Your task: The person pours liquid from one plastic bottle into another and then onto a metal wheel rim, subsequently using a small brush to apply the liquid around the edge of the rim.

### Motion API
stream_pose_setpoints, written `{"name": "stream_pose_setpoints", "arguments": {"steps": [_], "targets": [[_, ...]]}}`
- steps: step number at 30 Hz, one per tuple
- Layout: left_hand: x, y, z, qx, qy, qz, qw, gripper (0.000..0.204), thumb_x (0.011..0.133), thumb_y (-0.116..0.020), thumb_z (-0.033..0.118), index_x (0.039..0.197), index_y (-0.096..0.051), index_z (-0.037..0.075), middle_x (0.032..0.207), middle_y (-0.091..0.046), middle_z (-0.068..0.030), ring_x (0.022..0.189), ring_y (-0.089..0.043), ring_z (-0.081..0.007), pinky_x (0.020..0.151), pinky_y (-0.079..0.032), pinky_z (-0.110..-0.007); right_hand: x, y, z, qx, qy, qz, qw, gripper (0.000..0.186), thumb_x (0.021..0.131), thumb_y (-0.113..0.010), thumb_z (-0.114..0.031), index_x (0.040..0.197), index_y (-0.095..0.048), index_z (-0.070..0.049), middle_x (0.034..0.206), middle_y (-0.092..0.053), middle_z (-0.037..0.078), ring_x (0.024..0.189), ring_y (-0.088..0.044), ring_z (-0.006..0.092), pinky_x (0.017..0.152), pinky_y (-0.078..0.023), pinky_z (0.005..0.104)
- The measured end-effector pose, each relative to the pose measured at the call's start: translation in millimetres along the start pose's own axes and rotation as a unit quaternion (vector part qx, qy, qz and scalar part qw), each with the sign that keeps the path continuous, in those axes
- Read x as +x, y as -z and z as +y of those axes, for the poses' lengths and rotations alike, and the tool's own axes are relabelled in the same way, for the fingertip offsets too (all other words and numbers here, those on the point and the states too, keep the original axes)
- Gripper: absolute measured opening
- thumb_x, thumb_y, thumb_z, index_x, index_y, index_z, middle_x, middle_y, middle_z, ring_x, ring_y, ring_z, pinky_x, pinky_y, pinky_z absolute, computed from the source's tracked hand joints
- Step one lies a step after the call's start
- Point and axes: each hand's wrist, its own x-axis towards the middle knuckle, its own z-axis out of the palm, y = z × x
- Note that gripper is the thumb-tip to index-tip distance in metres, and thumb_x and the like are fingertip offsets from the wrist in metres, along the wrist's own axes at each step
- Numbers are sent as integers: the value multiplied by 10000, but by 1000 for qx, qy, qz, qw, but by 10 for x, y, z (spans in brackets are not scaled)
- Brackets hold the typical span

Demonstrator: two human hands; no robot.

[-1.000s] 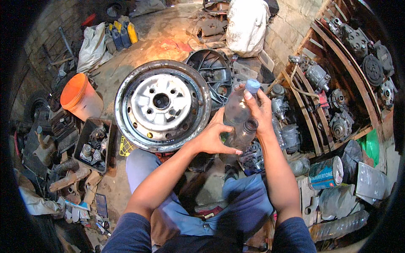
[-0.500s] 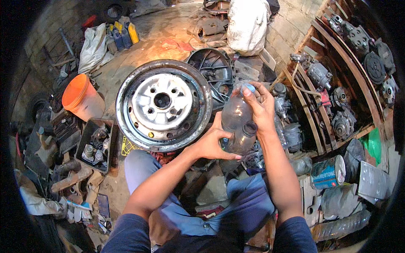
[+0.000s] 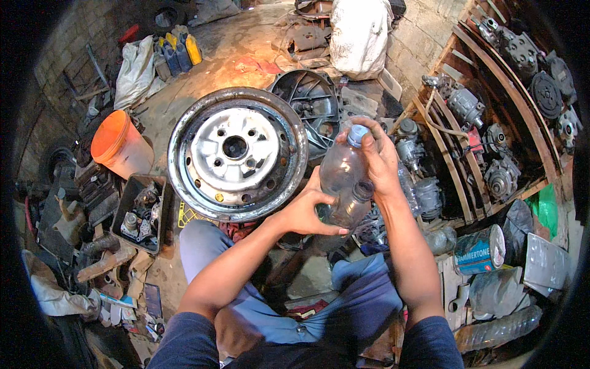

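Two clear plastic bottles are held close together in front of me, to the right of a steel wheel rim [image 3: 235,147]. My right hand [image 3: 382,161] is closed around the neck of the bottle with a blue cap [image 3: 339,167], thumb beside the cap. Below it, the open-mouthed bottle [image 3: 349,210] has a dark, uncapped neck. My left hand [image 3: 309,208] wraps its thumb and fingers around this lower bottle. The two bottles overlap, so whether they touch cannot be told.
Behind the rim lies a dark metal housing [image 3: 307,101]. An orange bucket [image 3: 117,144] and a tray of metal parts [image 3: 140,212] are at left. Wooden shelving [image 3: 510,74] with machine parts stands at right, near a blue can [image 3: 478,251]. A white sack [image 3: 360,37] stands far back.
My right hand has tilted the capped bottle so that more of its blue cap shows, and the cap sits slightly lower and nearer. The left hand keeps its grip, barely shifted.
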Motion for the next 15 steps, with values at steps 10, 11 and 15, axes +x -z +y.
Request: {"name": "stream_pose_setpoints", "arguments": {"steps": [10, 11, 15], "targets": [[-10, -61, 19, -27, -18, 10, 999, 592, 634, -966, 363, 1125, -789, 84, 1547, -329, -264, 1467, -279, -419, 1230, -225, -488, -20, 151, -30, 37, -86, -2, 996, 585, 1049, -521, -543, 1177, -659, 11, 1025, -720, 105, 961, -683, 178, 874, -548, 311], [-12, -62, 19, -28, -18, 7, 999, 592, 635, -967, 360, 1128, -788, 85, 1552, -321, -260, 1473, -270, -420, 1233, -217, -489, -21, 165, -22, 34, -87, -3, 996, 598, 1053, -505, -548, 1184, -660, 14, 1021, -722, 108, 953, -685, 180, 865, -554, 315], [-26, -116, -47, -38, -20, 13, 999, 607, 630, -968, 390, 1102, -787, 55, 1541, -316, -274, 1472, -270, -432, 1240, -213, -487, -40, 169, 3, 33, -104, 12, 994, 612, 1062, -482, -549, 1165, -673, 23, 1004, -726, 119, 931, -691, 190, 839, -567, 326]]}}
